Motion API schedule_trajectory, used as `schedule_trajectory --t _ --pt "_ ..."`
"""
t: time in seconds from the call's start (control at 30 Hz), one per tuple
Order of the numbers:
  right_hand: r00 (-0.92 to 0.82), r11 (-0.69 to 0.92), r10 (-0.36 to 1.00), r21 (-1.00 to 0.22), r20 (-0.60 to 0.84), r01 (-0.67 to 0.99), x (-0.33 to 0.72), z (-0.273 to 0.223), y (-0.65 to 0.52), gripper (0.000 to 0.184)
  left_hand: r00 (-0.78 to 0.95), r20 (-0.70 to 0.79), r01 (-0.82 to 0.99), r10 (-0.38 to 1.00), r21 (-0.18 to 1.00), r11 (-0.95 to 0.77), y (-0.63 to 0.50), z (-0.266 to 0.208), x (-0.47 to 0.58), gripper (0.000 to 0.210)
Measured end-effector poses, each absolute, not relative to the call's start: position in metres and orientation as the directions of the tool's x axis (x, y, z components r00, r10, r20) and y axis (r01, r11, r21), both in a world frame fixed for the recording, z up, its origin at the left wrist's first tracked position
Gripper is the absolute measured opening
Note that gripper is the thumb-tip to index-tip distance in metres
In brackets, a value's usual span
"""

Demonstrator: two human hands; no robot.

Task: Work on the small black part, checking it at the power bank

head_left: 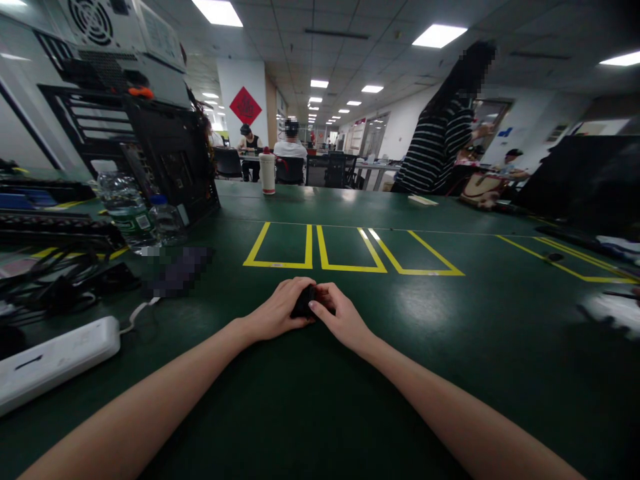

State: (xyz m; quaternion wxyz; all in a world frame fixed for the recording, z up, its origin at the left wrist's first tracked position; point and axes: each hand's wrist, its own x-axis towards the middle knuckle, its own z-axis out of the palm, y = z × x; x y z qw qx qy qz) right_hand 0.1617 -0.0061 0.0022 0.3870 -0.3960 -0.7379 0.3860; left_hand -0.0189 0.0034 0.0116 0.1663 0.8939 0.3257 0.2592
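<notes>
A small black object (303, 305) is between my two hands, just above or on the green table; its kind I cannot make out. My left hand (280, 308) wraps round it from the left, fingers over its top and thumb low in front. From the other side my right hand (345, 317) presses its thumb and bent fingertips against it. Most of the object is hidden by the fingers. Beyond the hands, yellow tape outlines (350, 269) mark the tabletop.
At left stand a black computer frame (173, 153), a water bottle (127, 213), a smaller bottle (167, 223), tangled cables (65, 287) and a white power strip (60, 360). A pale tumbler (267, 173) stands at the far edge. Beyond it, a person in a striped top (433, 143) stands.
</notes>
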Motion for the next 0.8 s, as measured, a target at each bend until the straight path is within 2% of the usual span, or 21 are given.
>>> schedule_trajectory --t 0.1,0.23,0.4,0.5,0.63,0.8 --pt "-0.405 0.424 0.867 -0.858 0.291 0.291 0.1625 0.0009 -0.006 0.019 0.649 0.371 0.493 0.665 0.46 -0.738 0.0033 0.011 -0.0187 0.06" --pt "-0.417 0.458 0.849 -0.845 0.324 0.276 0.1632 0.002 -0.0081 0.023 0.648 0.376 0.49 0.663 0.46 -0.74 0.0027 0.0113 -0.0188 0.06" --pt "-0.414 0.43 0.857 -0.868 0.307 0.248 0.1619 0.0033 -0.009 0.016 0.648 0.379 0.495 0.661 0.449 -0.743 0.0043 0.0098 -0.0176 0.06" --pt "-0.406 0.415 0.864 -0.878 0.298 0.238 0.1608 0.0015 -0.0079 0.02 0.643 0.394 0.493 0.657 0.443 -0.748 0.0057 0.0088 -0.0161 0.059" --pt "-0.397 0.401 0.876 -0.873 0.275 0.279 0.1613 0.0004 -0.0078 0.029 0.645 0.383 0.487 0.661 0.46 -0.742 0.005 0.0101 -0.0152 0.058" --pt "-0.427 0.45 0.853 -0.836 0.3 0.314 0.1632 0.0031 -0.0095 0.022 0.638 0.381 0.492 0.67 0.468 -0.734 0.0031 0.0114 -0.0159 0.058"
